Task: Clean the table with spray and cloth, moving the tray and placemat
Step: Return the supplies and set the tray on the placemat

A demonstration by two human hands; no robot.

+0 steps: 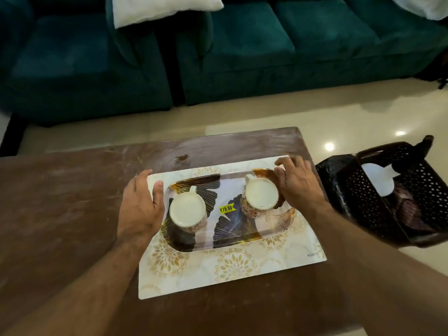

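Looking down from head height, a brown counter with a smeared, streaky top fills the lower view, standing on a glossy cream tiled floor. Beyond it runs a dark teal sofa with a white cushion on it. Just beside the counter's right edge sits a dark perforated basket, with something white and some cloth inside; a spray bottle cannot be made out. On the counter lies a pale placemat with gold floral circles, and on it rests a rectangular tray printed with dark and gold leaves and bearing a yellow price sticker. Two white mugs stand on the tray, the left mug and the right mug. Both bare forearms reach forward. The left hand is at the tray's left end, fingers loosely curved and thumb near the rim. The right hand is at the tray's right end, fingers spread and bent downward over the rim. Whether either hand actually grips the tray cannot be told.
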